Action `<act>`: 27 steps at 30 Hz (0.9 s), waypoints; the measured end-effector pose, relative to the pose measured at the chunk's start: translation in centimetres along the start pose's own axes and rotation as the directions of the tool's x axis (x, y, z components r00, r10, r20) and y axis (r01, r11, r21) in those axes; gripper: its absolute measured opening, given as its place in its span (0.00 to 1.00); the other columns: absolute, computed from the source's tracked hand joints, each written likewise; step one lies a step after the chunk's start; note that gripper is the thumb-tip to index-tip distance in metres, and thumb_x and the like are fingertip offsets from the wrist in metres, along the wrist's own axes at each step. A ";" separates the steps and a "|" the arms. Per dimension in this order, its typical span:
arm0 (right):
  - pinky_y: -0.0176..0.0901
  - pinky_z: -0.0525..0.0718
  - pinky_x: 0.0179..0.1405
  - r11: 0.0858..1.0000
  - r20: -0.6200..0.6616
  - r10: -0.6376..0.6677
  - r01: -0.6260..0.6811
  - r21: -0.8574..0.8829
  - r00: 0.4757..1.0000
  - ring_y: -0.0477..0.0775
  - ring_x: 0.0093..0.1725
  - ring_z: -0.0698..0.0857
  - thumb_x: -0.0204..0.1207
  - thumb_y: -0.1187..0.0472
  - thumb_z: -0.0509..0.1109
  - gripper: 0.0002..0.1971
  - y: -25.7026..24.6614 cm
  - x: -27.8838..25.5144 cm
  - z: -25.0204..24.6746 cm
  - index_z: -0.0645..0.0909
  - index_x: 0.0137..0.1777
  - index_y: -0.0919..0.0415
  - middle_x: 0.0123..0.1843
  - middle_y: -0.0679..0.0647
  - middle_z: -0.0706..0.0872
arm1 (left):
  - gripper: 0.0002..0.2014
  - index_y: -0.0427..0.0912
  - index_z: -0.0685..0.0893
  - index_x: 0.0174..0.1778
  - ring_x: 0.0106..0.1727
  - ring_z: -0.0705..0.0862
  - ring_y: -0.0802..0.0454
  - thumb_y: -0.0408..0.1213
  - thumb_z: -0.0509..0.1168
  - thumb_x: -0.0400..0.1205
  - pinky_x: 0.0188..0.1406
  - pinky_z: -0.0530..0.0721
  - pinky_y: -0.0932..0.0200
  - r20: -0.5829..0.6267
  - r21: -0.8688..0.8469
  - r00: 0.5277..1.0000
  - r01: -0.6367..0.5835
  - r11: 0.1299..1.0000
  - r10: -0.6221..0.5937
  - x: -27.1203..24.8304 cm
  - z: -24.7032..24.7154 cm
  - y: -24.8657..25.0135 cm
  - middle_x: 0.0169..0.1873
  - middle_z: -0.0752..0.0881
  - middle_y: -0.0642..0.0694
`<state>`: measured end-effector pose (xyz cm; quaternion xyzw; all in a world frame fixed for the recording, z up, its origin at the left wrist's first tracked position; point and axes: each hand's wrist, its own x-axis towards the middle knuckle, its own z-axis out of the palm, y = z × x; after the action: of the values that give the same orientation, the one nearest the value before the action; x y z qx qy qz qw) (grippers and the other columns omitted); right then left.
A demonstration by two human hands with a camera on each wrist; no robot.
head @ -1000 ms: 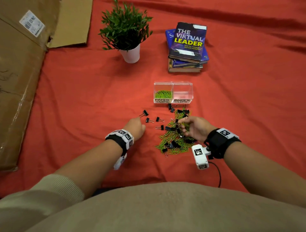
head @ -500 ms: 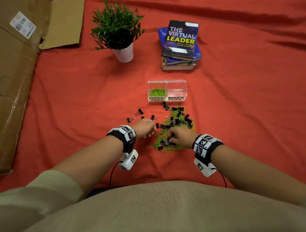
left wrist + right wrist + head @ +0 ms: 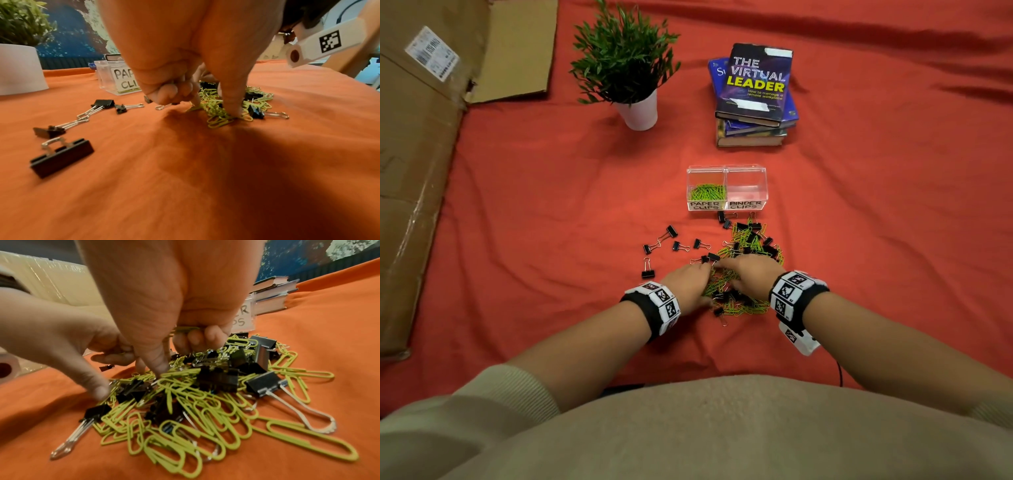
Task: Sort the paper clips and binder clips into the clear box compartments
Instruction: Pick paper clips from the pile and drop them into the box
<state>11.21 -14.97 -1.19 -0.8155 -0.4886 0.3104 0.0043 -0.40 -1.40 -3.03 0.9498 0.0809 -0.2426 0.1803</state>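
Both hands dig into the mixed clip pile just in front of the clear box.
Right hand curls round green paper clips, light, springy, tangling; left hand pinches some too. Binder clips: take by stiff black bodies.

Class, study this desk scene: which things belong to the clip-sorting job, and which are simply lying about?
Job: green paper clips; black binder clips; clear box; left hand; right hand.

Lying about: potted plant; stack of books; flattened cardboard.
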 end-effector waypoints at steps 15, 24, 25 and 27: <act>0.48 0.83 0.47 0.989 -0.095 0.042 -0.027 0.148 0.995 0.55 0.54 0.84 0.77 0.54 0.64 0.11 -0.6 0.2 0.6 0.78 0.58 0.52 0.57 0.51 0.85 | 0.22 0.43 0.73 0.59 0.57 0.81 0.44 0.49 0.69 0.73 0.56 0.81 0.50 -0.105 -0.096 0.994 0.022 0.995 -0.032 -1.3 0.2 -2.0 0.56 0.82 0.44; 0.53 0.84 0.48 1.000 -0.040 -0.030 0.029 -0.011 0.999 0.61 0.58 0.82 0.75 0.55 0.63 0.13 -2.1 1.0 1.0 0.76 0.56 0.60 0.57 0.57 0.83 | 0.16 0.40 0.74 0.60 0.63 0.78 0.40 0.43 0.64 0.80 0.60 0.78 0.47 -0.116 -0.002 0.993 -0.003 1.000 0.003 -0.8 0.8 -0.5 0.59 0.79 0.40; 0.54 0.83 0.48 0.999 -0.036 -0.035 0.034 -0.032 0.999 0.61 0.58 0.81 0.75 0.56 0.63 0.12 -2.2 0.9 1.0 0.76 0.56 0.61 0.56 0.57 0.82 | 0.14 0.39 0.74 0.60 0.63 0.78 0.40 0.41 0.62 0.81 0.60 0.78 0.46 -0.114 0.025 0.994 -0.002 1.000 0.005 -0.8 0.8 -0.4 0.59 0.79 0.40; 0.54 0.83 0.48 0.997 -0.031 -0.040 0.038 -0.061 0.999 0.61 0.59 0.81 0.76 0.59 0.62 0.11 -2.4 0.8 1.3 0.76 0.55 0.62 0.56 0.57 0.82 | 0.12 0.38 0.74 0.61 0.63 0.78 0.40 0.36 0.58 0.83 0.59 0.77 0.46 -0.109 0.088 0.994 -0.008 0.996 0.018 -1.0 0.8 -0.2 0.60 0.79 0.39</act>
<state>8.89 -13.44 -1.86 -0.8105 -0.5133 0.2819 -0.0064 -1.66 -1.59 -3.23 0.9691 0.0739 -0.1923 0.1356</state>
